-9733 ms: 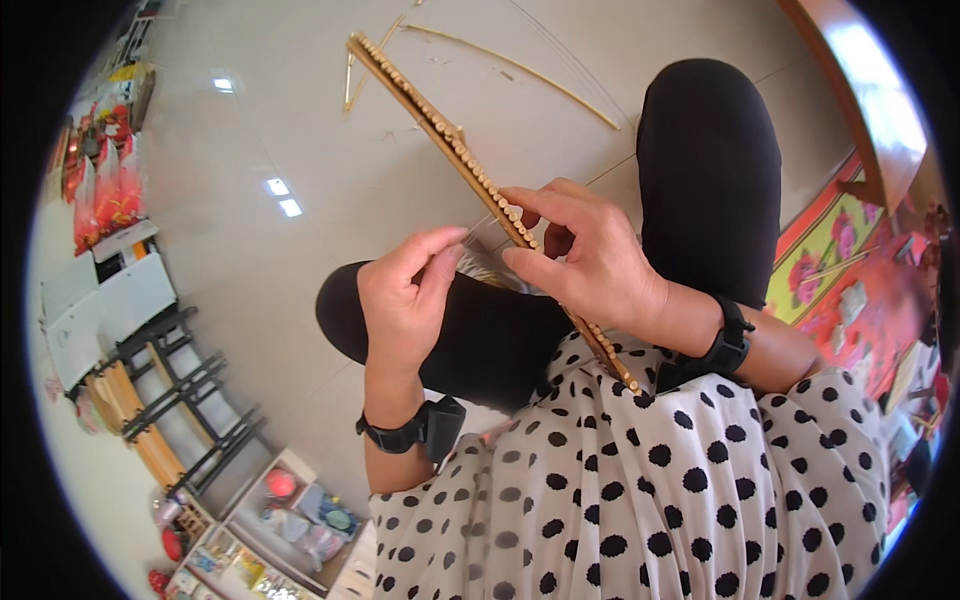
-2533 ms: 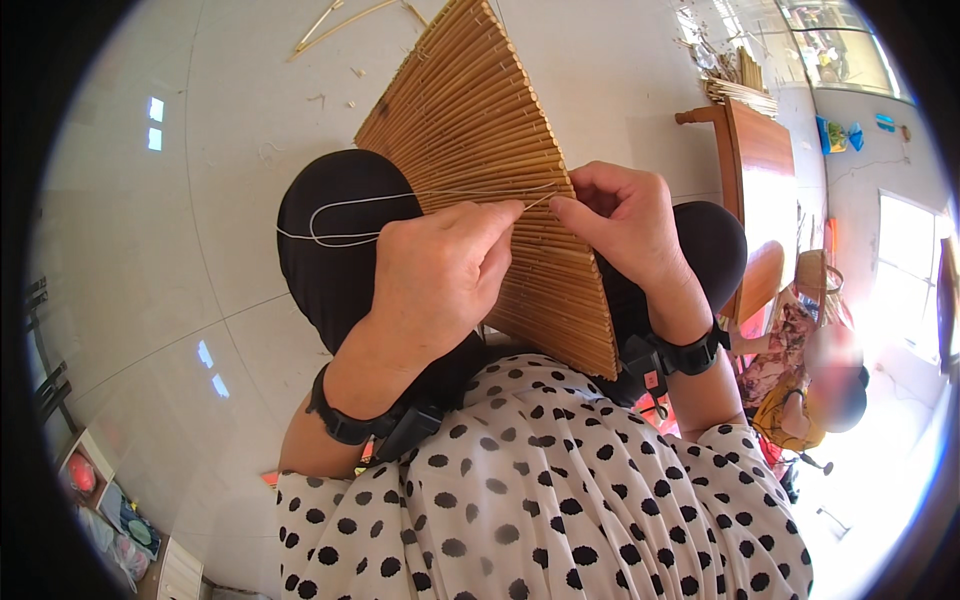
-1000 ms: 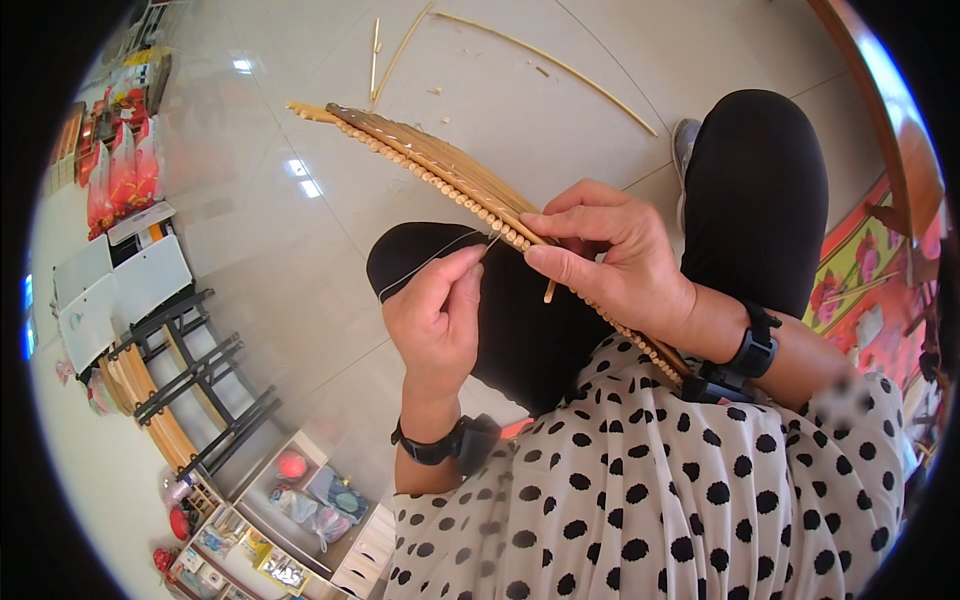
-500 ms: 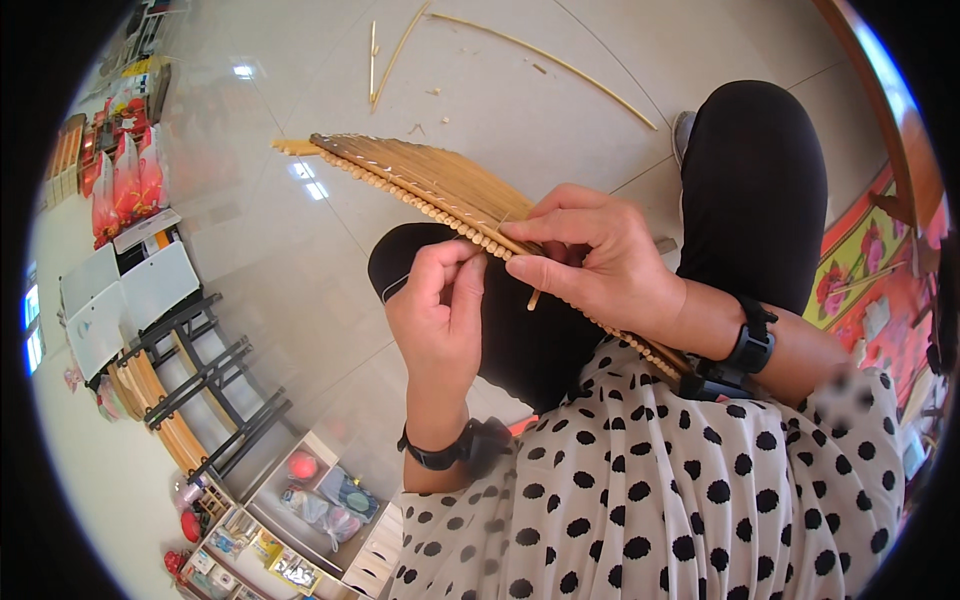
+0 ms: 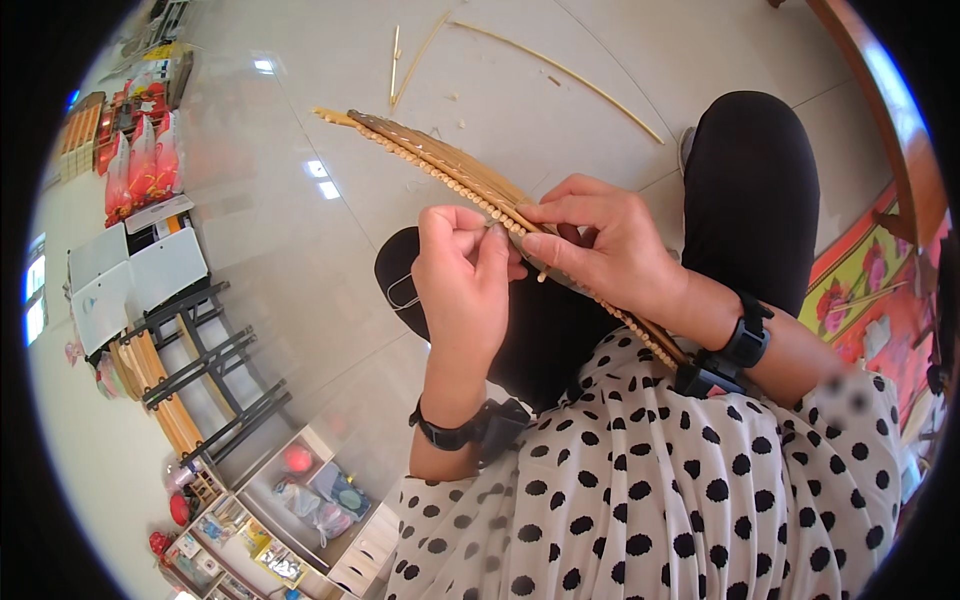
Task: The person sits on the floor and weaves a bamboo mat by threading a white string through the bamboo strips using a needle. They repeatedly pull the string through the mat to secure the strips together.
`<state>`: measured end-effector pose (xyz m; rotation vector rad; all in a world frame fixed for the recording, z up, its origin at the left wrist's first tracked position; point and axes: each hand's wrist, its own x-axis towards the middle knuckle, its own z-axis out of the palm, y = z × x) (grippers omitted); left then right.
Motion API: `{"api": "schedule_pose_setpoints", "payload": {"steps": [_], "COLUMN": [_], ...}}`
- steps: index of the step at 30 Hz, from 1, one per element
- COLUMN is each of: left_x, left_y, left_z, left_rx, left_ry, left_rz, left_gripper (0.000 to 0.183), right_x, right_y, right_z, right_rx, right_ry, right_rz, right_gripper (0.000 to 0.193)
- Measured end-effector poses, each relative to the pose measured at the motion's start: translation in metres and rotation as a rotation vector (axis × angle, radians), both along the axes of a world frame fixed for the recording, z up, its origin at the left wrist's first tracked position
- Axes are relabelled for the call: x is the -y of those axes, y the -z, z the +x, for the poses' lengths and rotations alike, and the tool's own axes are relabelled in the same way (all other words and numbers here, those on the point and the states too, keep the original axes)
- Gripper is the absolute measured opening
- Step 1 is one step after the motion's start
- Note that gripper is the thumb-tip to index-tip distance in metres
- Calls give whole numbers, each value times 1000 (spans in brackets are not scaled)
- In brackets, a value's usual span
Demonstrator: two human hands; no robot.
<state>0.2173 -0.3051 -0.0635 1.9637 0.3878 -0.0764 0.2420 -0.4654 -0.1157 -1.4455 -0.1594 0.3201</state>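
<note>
A mat of thin tan stalks (image 5: 450, 150), sewn together with white thread stitches, slants from my lap up over my left knee. Its near edge shows a row of round cut stalk ends. My right hand (image 5: 610, 230) grips this edge, thumb below and fingers over the top. Just left of it, my left hand (image 5: 465, 270) is closed in a pinch close against the edge; what sits between the fingertips is hidden. A loop of white thread (image 5: 402, 292) hangs beside the left hand, over my dark-trousered knee. One short stalk end (image 5: 542, 275) pokes out under the mat.
Loose stalks (image 5: 560, 75) and small scraps lie on the tiled floor ahead. To the left are folded black-framed furniture (image 5: 215, 370), red packages (image 5: 145, 165) and an open drawer (image 5: 300, 490). A wooden furniture edge (image 5: 890, 120) and a red floral cloth (image 5: 840, 290) are at the right.
My left hand has shifted right and slightly up along the mat's edge. The mat has tilted, showing less of its flat face. My right hand keeps its grip.
</note>
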Motion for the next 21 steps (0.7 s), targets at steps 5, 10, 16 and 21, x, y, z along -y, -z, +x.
{"api": "schedule_pose_setpoints", "payload": {"steps": [5,10,16,21], "left_x": [-23,-64,-87,-88], "left_y": [-39,-51,-39,-62], "left_z": [11,70,116,97], "left_rx": [318,549,376,470], "left_ry": [241,659,978,810], "left_rz": [835,1356,1189,1163], "left_gripper": [25,29,19,14], "right_x": [6,4,53,84], "right_y": [-1,-6,-33,-84], "right_z": [8,13,14,-19], "right_rx": [30,9,287,360], "right_ry": [-32,-129,198,155], "right_rz": [-87,-131,-305,-336], "right_gripper": [26,25,20,16]}}
